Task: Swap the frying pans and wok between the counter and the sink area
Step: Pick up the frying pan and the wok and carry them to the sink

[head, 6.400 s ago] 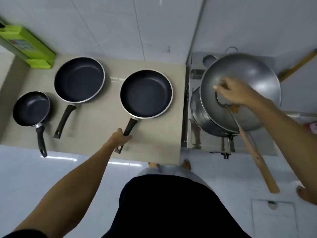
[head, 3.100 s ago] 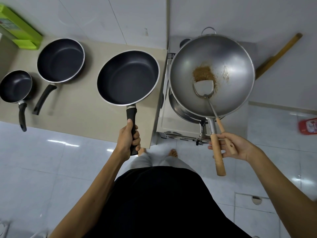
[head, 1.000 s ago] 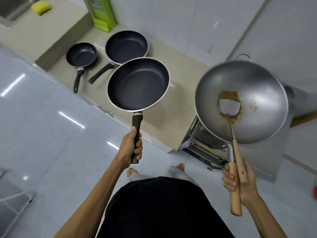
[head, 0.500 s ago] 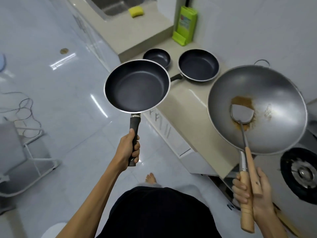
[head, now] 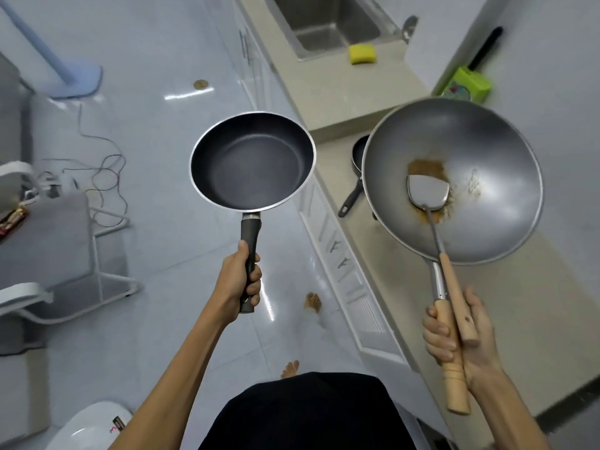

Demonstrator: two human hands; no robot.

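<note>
1. A black frying pan (head: 252, 161) is held level in the air over the floor (head: 168, 60), clear of the surface (head: 350, 102); its handle is gripped by the closed left hand (head: 238, 284).
2. A steel wok (head: 480, 190) is held above the front edge of the surface, its wooden handle clasped by the closed right hand (head: 461, 332).
3. A metal spatula (head: 428, 193) is lying inside the wok on a brown residue, and its wooden handle is pinned in the same right hand beside the wok handle.
4. A small black pan (head: 357, 157) is seen on the surface, partly hidden behind the wok's left rim, with its handle pointing toward the front edge.
5. A sink (head: 328, 24) is set into the far end of the surface, with a yellow sponge (head: 362, 53) lying just beside its near right corner.
6. Bare surface is left between the sponge and the small pan.
7. A green box (head: 467, 86) is standing at the back edge by the wall.
8. Open floor is seen left of the frying pan; loose cables (head: 104, 170) lie farther left.
</note>
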